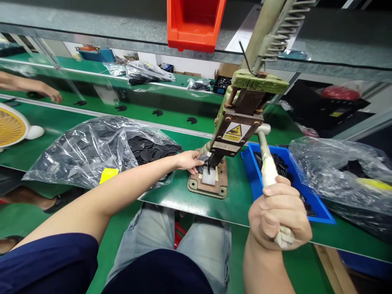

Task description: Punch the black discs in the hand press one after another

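Observation:
My left hand (188, 161) pinches a dark curved flat piece (202, 159) at the base of a green hand press (239, 118). The piece lies under the ram, beside a small light metal plate (209, 176) on the press base (199, 187). On the right, my right hand (280, 212) is wrapped round the press's taped lever (268, 165), which points down toward me. Just left of my left hand, many similar dark curved pieces (150, 151) spill from a clear plastic bag (88, 143). The contact between ram and piece is partly hidden.
A blue bin (321, 210) with black parts stands right of the press, next to another clear bag (346, 163). Several dark pieces (157, 112) lie spaced along the green belt behind. A red bin (196, 41) hangs overhead. Another person's hand (45, 90) and a fan (12, 126) are left.

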Motion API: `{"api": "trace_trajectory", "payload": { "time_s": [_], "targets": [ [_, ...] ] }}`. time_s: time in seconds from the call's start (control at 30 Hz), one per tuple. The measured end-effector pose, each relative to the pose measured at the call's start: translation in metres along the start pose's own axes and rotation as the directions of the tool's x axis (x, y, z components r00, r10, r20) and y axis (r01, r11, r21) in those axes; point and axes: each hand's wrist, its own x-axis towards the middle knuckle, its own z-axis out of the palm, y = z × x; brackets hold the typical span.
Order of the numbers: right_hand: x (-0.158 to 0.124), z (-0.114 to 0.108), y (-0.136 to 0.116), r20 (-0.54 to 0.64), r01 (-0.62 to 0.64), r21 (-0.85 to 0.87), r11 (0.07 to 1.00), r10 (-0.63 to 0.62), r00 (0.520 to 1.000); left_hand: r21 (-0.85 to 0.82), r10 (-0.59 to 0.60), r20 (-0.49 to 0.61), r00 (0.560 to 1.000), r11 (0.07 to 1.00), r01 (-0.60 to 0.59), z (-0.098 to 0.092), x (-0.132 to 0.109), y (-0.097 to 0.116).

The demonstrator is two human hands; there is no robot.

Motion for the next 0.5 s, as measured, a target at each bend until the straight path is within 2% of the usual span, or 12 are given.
{"api": "trace_trajectory", "payload": {
  "time_s": [0.2, 0.37, 0.5],
  "targets": [
    [-0.0016, -0.0003, -0.0012, -0.015, -0.013, -0.009, 1.0, 0.012, 1.0, 0.082, -0.029, 0.016, 0.999, 0.996, 0.028, 0.0008, -0.0007, 0.0069],
    [-0.0016, -0.0014, -0.0019, 0.011, -0.026, -0.015, 1.0, 0.027, 1.0, 0.19, 0.042, -0.005, 0.999, 0.981, -0.04, 0.0008, -0.0007, 0.0041],
    [-0.0007, 0.0004, -0.0015, -0.017, -0.003, -0.009, 1.0, 0.003, 1.0, 0.054, -0.045, 0.04, 0.998, 0.998, 0.042, 0.0002, 0.0, 0.0062]
  ]
}}
